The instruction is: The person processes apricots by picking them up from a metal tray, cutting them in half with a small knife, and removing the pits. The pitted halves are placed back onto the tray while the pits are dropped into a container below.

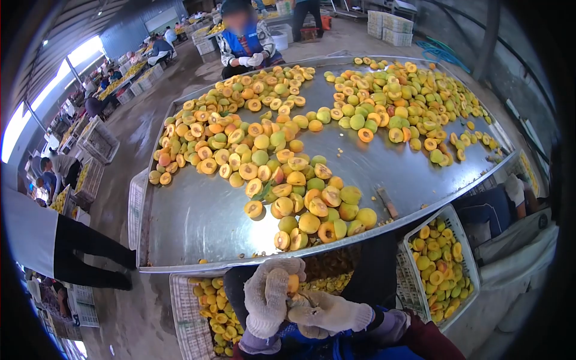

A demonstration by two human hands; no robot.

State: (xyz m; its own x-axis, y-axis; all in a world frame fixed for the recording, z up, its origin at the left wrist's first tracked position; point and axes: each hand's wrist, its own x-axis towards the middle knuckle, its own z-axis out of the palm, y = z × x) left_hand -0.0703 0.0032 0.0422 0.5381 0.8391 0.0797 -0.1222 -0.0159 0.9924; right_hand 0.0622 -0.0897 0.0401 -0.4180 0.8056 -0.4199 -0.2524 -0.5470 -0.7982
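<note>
Both my hands wear pale knitted gloves and meet over my lap, just below the near edge of a metal table (186,231). My left hand (270,297) has its fingers closed around a small orange piece of fruit (293,283). Against it, my right hand (330,312) is closed too, its fingertips touching beside the fruit; what it grips is hidden. Halved and whole yellow-green fruits (261,157) are heaped on the table. Near its front edge lies a short brown stick-like object (387,203).
White crates of fruit stand below the table, one at the lower left (183,312) and one at the right (474,276). Across the table sits a person (246,45) in gloves. Another person's dark-trousered legs (90,252) are at the left, and a seated person's leg (489,210) at the right.
</note>
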